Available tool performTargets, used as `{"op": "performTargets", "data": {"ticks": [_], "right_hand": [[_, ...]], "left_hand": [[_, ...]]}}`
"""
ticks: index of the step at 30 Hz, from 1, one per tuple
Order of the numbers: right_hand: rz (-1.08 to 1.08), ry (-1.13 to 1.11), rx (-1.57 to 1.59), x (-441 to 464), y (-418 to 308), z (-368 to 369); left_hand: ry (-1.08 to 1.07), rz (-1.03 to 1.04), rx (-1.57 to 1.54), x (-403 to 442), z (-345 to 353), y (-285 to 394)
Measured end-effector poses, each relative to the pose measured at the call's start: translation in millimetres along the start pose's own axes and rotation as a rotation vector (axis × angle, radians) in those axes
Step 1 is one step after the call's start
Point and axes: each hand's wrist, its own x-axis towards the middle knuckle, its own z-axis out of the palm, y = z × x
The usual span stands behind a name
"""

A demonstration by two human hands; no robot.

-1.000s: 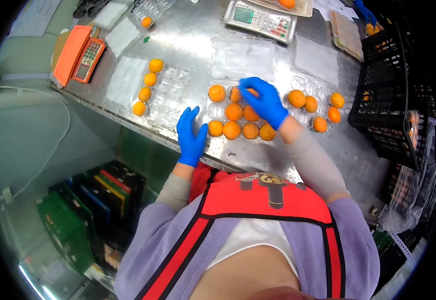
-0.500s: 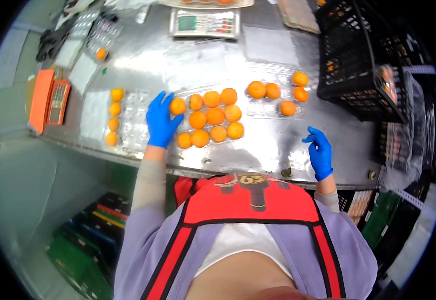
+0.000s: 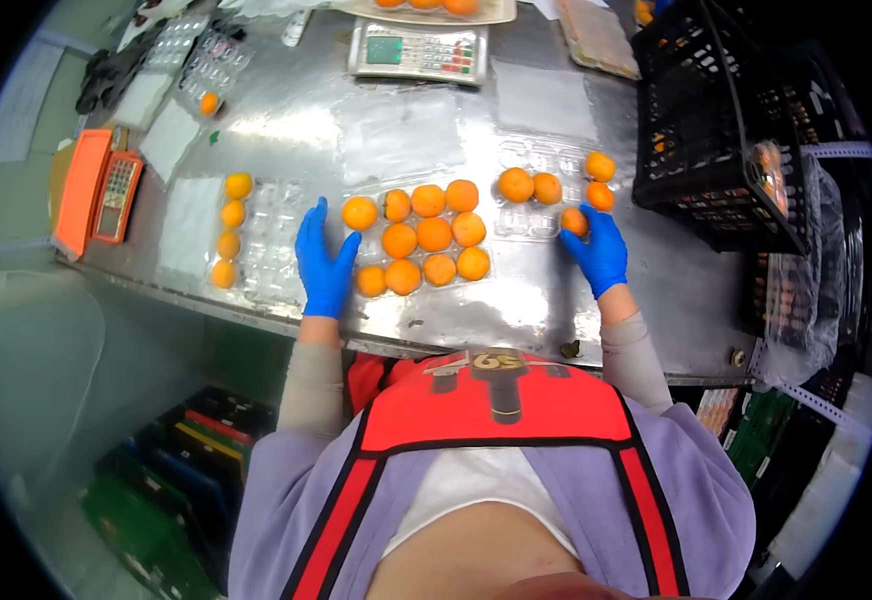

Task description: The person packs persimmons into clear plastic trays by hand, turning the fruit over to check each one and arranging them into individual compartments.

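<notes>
Several orange fruits fill most pockets of the middle clear tray (image 3: 376, 245). My left hand (image 3: 326, 258), in a blue glove, is at that tray's left edge, fingers apart, holding nothing. At the right tray (image 3: 516, 222), my gloved right hand (image 3: 598, 250) has its thumb and fingers around an orange fruit (image 3: 575, 221) at the lower right. Two more fruits lie at that tray's upper left and two at its right side. The left tray (image 3: 274, 235) has a column of fruits (image 3: 228, 243) along its left side.
A scale (image 3: 418, 50) stands at the back, below a plate (image 3: 501, 12) of fruits. On the right is a black crate (image 3: 716, 150). An orange scale (image 3: 96, 195) sits at the left edge. White sheets (image 3: 396, 130) lie behind the trays.
My right hand left the middle tray, passed over the table's front right, then moved up and left to the right tray's fruit. My left hand stayed beside the middle tray.
</notes>
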Motion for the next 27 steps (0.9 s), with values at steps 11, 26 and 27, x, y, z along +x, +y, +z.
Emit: {"op": "performTargets", "data": {"ticks": [11, 26, 27], "right_hand": [[-0.273, 0.013, 0.763, -23.3, -53.1, 10.4], [-0.996, -0.136, 0.385, -7.9, -215.7, 71.6], [-1.003, -0.122, 0.459, -3.3, -213.4, 70.5]], "left_hand": [[-0.011, -0.052, -0.099, -23.7, -21.7, 5.3], [0.067, -0.174, -0.347, -31.7, -7.0, -0.9], [0.032, -0.194, -0.361, -33.7, -7.2, -2.3]]}}
